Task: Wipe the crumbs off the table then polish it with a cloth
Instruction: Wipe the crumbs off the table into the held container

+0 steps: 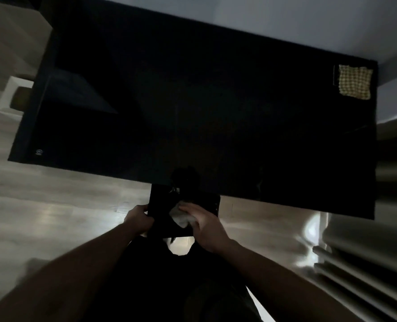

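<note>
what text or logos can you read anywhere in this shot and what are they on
No readable text in this view.
Small round pale mark on the near left corner of the dark table: too small and blurred to read.
Checked yellow cloth at the far right corner: pattern only, no lettering.
Dark tray held by the left hand: no marking visible.

The wide black glossy table (192, 108) lies so dark that any crumbs on it cannot be made out. The crumpled whitish cloth (181, 217) is half covered by the right hand (204, 225) — its grip blurred — over a flat black tray (165, 205) lost in shadow.
</note>
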Demonstrator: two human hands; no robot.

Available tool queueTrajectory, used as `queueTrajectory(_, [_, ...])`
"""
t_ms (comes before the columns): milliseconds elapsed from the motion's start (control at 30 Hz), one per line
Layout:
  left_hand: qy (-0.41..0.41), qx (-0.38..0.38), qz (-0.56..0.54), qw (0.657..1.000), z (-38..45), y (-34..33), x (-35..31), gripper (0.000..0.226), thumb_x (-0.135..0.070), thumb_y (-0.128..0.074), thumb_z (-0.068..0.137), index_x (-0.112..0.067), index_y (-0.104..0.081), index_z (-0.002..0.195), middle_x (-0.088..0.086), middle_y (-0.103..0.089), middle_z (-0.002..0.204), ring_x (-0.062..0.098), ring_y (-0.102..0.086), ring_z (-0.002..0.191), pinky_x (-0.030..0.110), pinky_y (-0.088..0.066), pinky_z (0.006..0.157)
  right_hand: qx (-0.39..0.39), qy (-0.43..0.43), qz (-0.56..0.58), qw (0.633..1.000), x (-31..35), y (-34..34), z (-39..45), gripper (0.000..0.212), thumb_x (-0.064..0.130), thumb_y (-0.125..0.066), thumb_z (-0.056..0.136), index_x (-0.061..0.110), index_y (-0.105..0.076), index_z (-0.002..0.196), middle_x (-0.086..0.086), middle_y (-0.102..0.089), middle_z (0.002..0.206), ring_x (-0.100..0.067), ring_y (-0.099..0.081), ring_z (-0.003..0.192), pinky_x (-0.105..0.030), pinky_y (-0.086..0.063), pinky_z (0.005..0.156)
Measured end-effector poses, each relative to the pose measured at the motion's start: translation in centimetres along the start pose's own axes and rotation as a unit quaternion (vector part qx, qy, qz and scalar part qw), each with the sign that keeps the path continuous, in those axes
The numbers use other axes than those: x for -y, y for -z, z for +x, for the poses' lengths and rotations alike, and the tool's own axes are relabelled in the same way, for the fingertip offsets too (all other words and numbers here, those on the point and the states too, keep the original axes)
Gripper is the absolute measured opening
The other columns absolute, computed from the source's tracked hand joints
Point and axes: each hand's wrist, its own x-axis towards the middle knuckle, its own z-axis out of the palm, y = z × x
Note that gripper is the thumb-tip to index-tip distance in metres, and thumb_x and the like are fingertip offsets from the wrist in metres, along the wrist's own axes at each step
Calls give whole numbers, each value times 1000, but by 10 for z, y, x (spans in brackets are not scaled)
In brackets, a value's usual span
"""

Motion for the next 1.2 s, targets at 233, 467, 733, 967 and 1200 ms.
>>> queueTrajectory(233, [-29,17,14,999,-2,8,15,66,-34,-58,62,-26,-73,125,9,-78,105,29,-72,101,37,-58,91,-171,-80,64,980,10,28,-10,57,5,-57,93,40,-60,138,14,-59,146,-4,-53,136,-36,-44,116])
queueTrajectory(467, [-18,8,18,1000,4,10,21,63,-24,-55,66,-28,-72,127,8,-77,95,29,-76,84,42,-64,82,-346,-134,44,928,-14,119,13,56,0,-57,95,25,-58,145,5,-57,149,-10,-52,138,-28,-42,116])
queueTrajectory(733, [-1,13,10,1000,3,7,18,55,-15,-52,73,-28,-72,122,12,-79,83,33,-76,60,45,-66,64,-238,-138,-46,960,-35,63,45,58,0,-58,89,20,-61,144,-1,-54,153,-21,-46,145,-42,-38,121])
queueTrajectory(967, [7,11,14,1000,8,4,23,67,-22,-54,64,-30,-72,127,9,-78,92,28,-76,79,41,-65,75,-100,-42,49,993,20,-19,6,52,8,-51,88,21,-67,136,4,-63,144,-9,-54,138,-29,-41,117])
queueTrajectory(1200, [-7,18,-7,1000,-5,7,12,59,-17,-61,66,-25,-74,123,11,-77,99,33,-74,94,44,-62,88,-183,-156,90,966,13,7,-20,48,8,-53,97,35,-64,135,14,-66,136,-4,-61,125,-31,-50,109])
